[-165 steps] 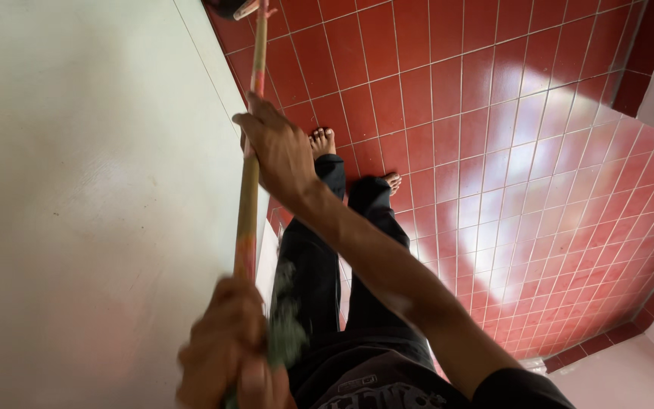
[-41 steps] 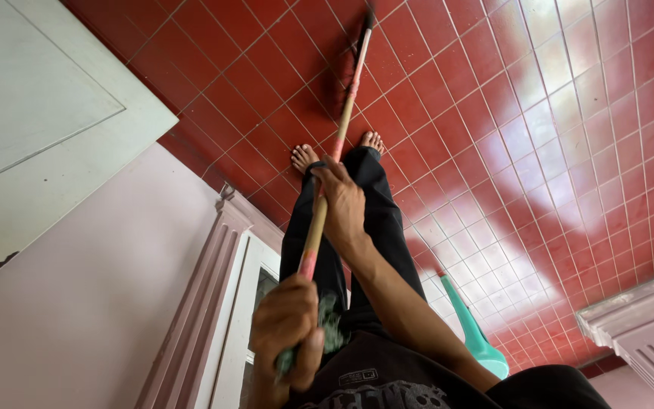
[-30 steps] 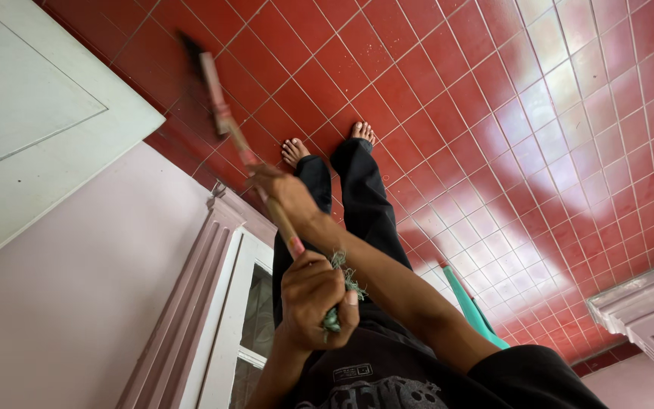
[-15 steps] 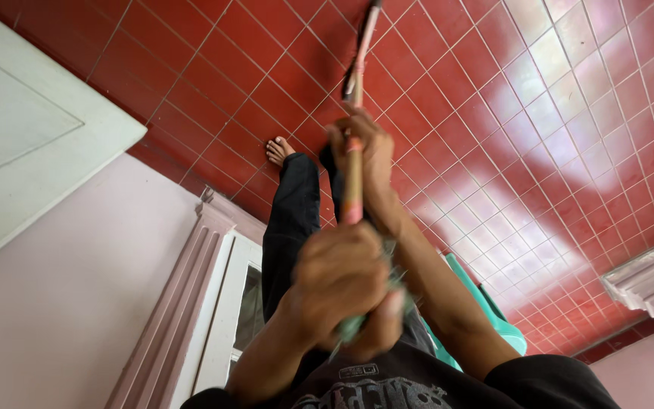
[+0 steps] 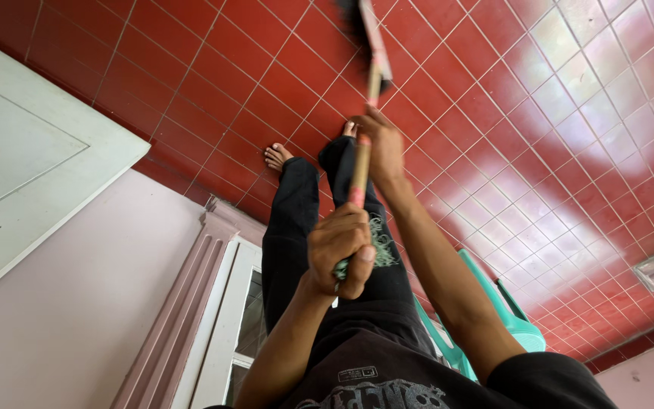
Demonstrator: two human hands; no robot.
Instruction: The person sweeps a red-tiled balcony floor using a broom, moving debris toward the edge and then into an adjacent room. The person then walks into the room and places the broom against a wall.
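With the broom (image 5: pixel 362 113) clasped by the closed left hand (image 5: pixel 342 254) and right hand (image 5: pixel 382 148), the bare foot (image 5: pixel 278 157) on the tiled floor (image 5: pixel 554 129) could be struck.

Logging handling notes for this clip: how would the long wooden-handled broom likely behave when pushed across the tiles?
The long wooden-handled broom probably stays stiff, since its shaft looks straight between the left hand and right hand. It seems light for its length, given its slim shaft. Its dark bristle head likely flexes.

Hidden and cut off
The broom (image 5: pixel 362 45) head is blurred and runs past the top edge; legs cover most of the green chair (image 5: pixel 497 314).
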